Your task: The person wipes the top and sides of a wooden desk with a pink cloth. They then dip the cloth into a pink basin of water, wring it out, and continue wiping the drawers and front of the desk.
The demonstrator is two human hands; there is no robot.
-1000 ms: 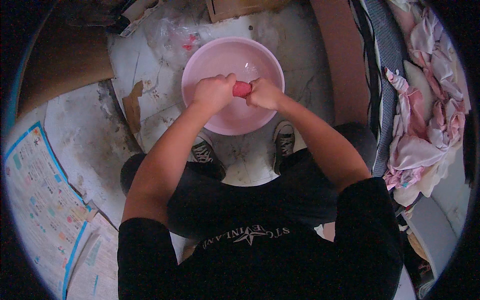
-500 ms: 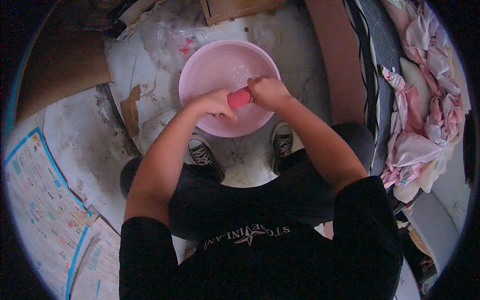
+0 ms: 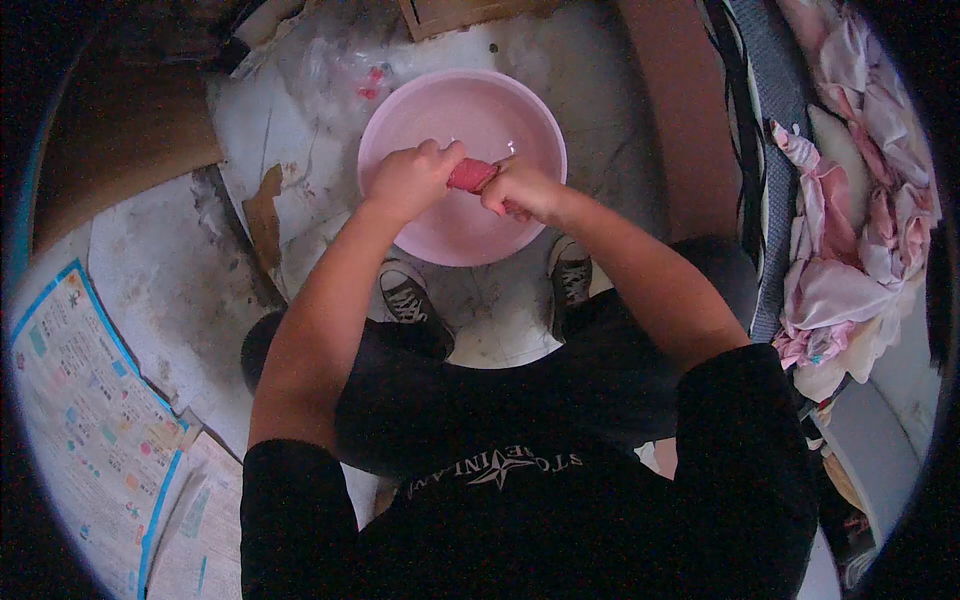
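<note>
A round pink basin stands on the floor between my feet, with glints of light showing inside it. Over its middle I hold a pinkish-red cloth bunched into a short, tight roll. My left hand is wrapped round one end of the roll. Around the other end my right hand is closed, its knuckles toward the right side of the basin. Only the stretch of cloth between the two fists is visible; its ends are hidden in my fingers.
My two dark sneakers flank the basin's near side. Crumpled clear plastic lies beyond it at the left. Pink and white satiny fabric is heaped at the right. A printed sheet with a blue border lies at the left.
My left hand has turned over and closed round the cloth, where its thumb stood apart before. My right hand has rotated and lowered slightly. The cloth has shifted a little left and up.
</note>
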